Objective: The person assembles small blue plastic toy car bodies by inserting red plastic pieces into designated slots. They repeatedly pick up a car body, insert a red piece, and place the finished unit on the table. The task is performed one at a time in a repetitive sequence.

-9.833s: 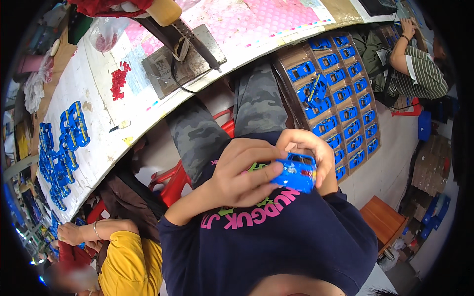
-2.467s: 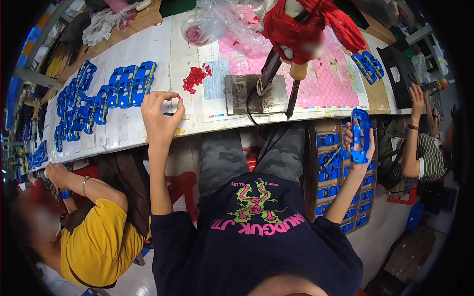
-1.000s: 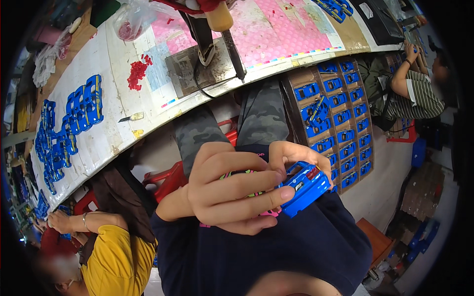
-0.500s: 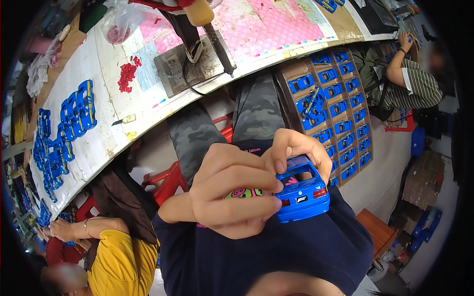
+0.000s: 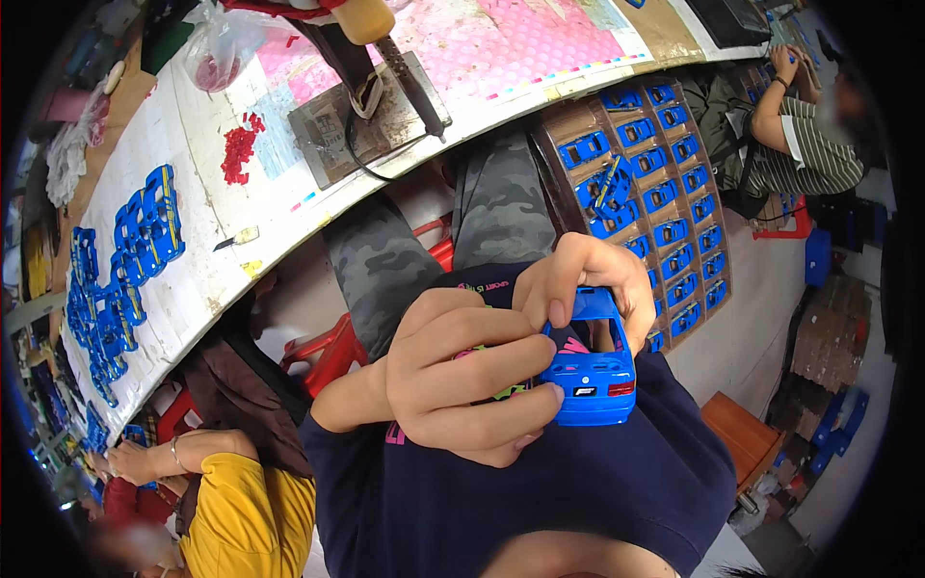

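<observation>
A hollow blue toy car body point(image 5: 599, 366), without window panes, is held up in front of my chest with its rear end towards me. My right hand point(image 5: 602, 279) grips it by the roof and the far right side, thumb bent over the roof's edge. My left hand point(image 5: 472, 371) is closed, its fingertips pressed against the car's left rear corner. These fingers cover the left tail light area; whether a small part sits under them cannot be seen. The red right tail light point(image 5: 621, 389) and a small black plate point(image 5: 585, 392) show on the rear.
A cardboard tray point(image 5: 665, 217) of blue car bodies stands beyond my right hand. On the white table point(image 5: 207, 270) lie small red pieces point(image 5: 241, 149), blue car parts point(image 5: 145, 226), a knife point(image 5: 238, 238) and a soldering iron point(image 5: 414, 91). Co-workers sit on both sides.
The car body has turned slightly and tilted, showing more of its roof opening. My left hand has shifted a little right, its fingertips still at the left rear corner.
</observation>
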Demonstrator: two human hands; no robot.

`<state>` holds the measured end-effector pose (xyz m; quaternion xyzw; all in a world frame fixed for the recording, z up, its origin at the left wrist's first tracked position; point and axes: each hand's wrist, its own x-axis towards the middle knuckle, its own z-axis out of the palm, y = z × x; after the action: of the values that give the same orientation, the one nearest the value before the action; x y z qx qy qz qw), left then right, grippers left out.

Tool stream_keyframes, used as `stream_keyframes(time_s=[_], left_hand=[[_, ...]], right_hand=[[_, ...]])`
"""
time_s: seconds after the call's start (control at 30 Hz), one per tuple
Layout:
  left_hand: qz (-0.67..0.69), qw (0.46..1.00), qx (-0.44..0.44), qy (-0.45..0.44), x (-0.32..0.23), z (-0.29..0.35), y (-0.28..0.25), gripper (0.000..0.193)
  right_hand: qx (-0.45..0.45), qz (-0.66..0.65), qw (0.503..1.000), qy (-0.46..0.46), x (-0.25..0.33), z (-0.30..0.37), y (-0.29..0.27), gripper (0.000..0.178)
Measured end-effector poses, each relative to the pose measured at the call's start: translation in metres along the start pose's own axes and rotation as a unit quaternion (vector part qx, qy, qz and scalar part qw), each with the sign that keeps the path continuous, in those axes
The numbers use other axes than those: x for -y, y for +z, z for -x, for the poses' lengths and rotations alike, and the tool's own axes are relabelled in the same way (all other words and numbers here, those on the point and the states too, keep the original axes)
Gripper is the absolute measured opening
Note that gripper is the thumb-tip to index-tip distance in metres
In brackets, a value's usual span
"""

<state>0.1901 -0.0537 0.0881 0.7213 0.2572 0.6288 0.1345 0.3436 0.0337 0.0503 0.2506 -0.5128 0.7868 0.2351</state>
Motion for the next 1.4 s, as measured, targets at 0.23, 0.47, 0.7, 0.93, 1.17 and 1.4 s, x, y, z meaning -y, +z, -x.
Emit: stream_keyframes(time_s=[0.23,0.47,0.7,0.93,1.17,1.4], left_hand=[[0.14,0.986,0.026,-0.093,0.004,-0.011,0.002,0.034],[0.108,0.991,0.018,-0.079,0.004,-0.005,0.004,0.039],[0.037,0.999,-0.004,0.001,0.007,-0.003,0.008,0.029],[0.014,0.999,0.035,0.024,0.01,-0.005,0.003,0.02],[-0.02,0.995,0.093,0.031,0.01,0.0,-0.002,0.027],[-0.03,0.988,0.102,-0.111,0.017,0.032,0.004,0.03]], right_hand=[[-0.016,0.042,0.999,-0.002,0.004,0.004,-0.002,0.073],[-0.017,0.038,0.999,-0.022,0.005,0.007,-0.003,0.073],[-0.024,0.044,0.999,-0.01,0.007,0.007,-0.002,0.074],[-0.025,0.036,0.999,-0.01,0.007,0.009,-0.002,0.074],[-0.036,0.02,0.999,-0.006,-0.002,0.019,-0.002,0.074],[-0.215,-0.1,0.962,0.133,-0.022,0.059,0.013,0.078]])
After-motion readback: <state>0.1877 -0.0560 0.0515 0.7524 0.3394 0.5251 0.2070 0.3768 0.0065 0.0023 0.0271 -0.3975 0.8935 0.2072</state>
